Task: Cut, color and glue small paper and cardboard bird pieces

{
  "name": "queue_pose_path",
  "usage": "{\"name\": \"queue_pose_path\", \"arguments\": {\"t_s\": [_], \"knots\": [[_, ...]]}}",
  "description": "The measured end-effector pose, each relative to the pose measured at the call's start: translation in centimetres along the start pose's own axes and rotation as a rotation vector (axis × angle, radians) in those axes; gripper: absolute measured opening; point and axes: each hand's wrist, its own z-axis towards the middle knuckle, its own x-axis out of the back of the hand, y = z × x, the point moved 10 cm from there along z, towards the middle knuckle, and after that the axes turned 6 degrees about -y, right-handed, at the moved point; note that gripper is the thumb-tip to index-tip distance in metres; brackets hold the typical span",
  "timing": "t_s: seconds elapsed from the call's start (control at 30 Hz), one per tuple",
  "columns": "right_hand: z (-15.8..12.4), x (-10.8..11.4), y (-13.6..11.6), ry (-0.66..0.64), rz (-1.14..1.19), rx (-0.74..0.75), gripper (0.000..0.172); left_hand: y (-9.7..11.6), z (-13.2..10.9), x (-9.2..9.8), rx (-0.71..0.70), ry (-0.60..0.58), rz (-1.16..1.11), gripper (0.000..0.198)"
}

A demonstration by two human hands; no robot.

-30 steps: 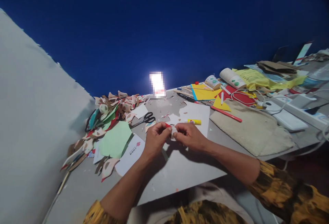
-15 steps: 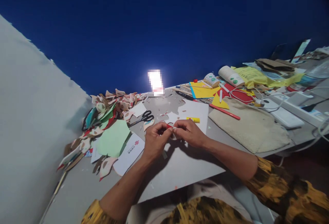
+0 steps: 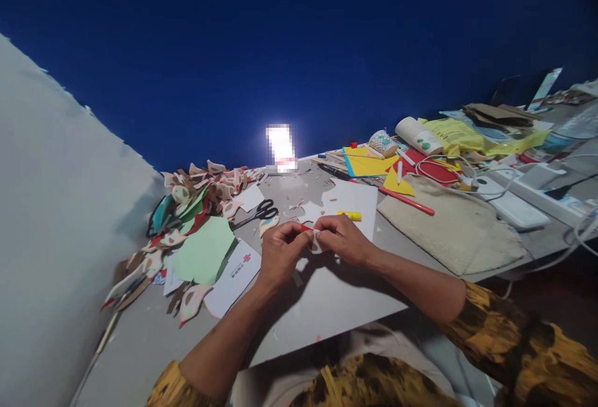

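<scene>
Between my two hands is a small paper cutout [image 3: 317, 244], pale with a red tip. My left hand [image 3: 284, 248] pinches its red end between thumb and fingers. Thumb and fingers of my right hand [image 3: 343, 239] grip the pale end, and the fingertips of both hands nearly meet. Much of the cutout is hidden by the fingers. Just beyond the hands lie white paper [image 3: 364, 198] and a yellow glue stick or marker [image 3: 350, 215]. Black-handled scissors [image 3: 261, 210] and a bird-shaped cutout [image 3: 268, 225] rest to the left of them.
A heap of paper cutouts [image 3: 224, 186] fills the left back of the table, with green paper [image 3: 208, 248] before it. On the right lie a beige cloth [image 3: 448, 229], a red pen [image 3: 406, 201], a paper cup [image 3: 418, 135], a white power bank [image 3: 514, 204] and cables. A bright screen [image 3: 281, 148] stands behind.
Both hands keep their pinch on the cutout, with the fingers shifting slightly; more of its pale lower part now shows. The whole view has moved a little.
</scene>
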Motion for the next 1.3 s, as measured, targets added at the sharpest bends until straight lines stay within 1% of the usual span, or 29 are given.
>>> {"name": "queue_pose_path", "arguments": {"t_s": [0.07, 0.17, 0.23, 0.33, 0.47, 0.6, 0.7, 0.8, 0.93, 1.03, 1.13, 1.3], "knots": [[0.0, 0.0, 0.0, -0.009, 0.010, -0.001, 0.016, -0.4, 0.0, 0.0, 0.029, 0.000, -0.037, 0.012], [0.0, -0.1, -0.1, -0.017, 0.030, 0.001, 0.019, -1.0, -0.1, -0.2, 0.067, -0.002, -0.093, 0.014], [0.0, 0.0, -0.1, -0.014, 0.030, -0.006, 0.021, -1.2, -0.2, -0.1, 0.072, 0.007, -0.111, 0.015], [0.1, 0.0, 0.0, -0.014, 0.020, -0.009, 0.019, -1.6, -0.1, 0.0, 0.084, 0.017, -0.146, 0.015], [0.1, 0.1, 0.4, -0.012, 0.095, -0.015, 0.017, -2.5, 0.4, -0.3, 0.134, -0.031, -0.233, 0.019], [0.1, 0.2, 1.4, 0.005, 0.216, -0.101, 0.016, -2.5, 0.8, -0.5, 0.111, -0.062, -0.305, 0.026], [0.0, 0.2, 1.5, 0.025, 0.215, -0.113, 0.014, -2.2, 0.8, -0.5, 0.086, -0.069, -0.332, 0.024], [0.0, 0.2, 1.3, 0.039, 0.165, -0.091, 0.014, -1.5, 0.8, -0.4, 0.042, -0.062, -0.280, 0.016], [-0.1, 0.2, 0.4, 0.064, -0.021, -0.006, 0.021, -0.2, 0.6, -0.1, -0.045, -0.017, -0.122, 0.014], [-0.1, 0.0, -0.1, 0.068, -0.105, 0.034, 0.023, 0.3, 0.6, 0.0, -0.053, -0.002, -0.056, 0.011], [-0.1, 0.0, -0.2, 0.073, -0.096, 0.053, 0.021, 0.2, 0.7, -0.1, -0.025, 0.004, -0.044, 0.009], [-0.2, 0.0, -0.3, 0.073, -0.085, 0.050, 0.021, -0.7, 0.8, -0.1, 0.014, 0.001, -0.076, 0.007]]}}
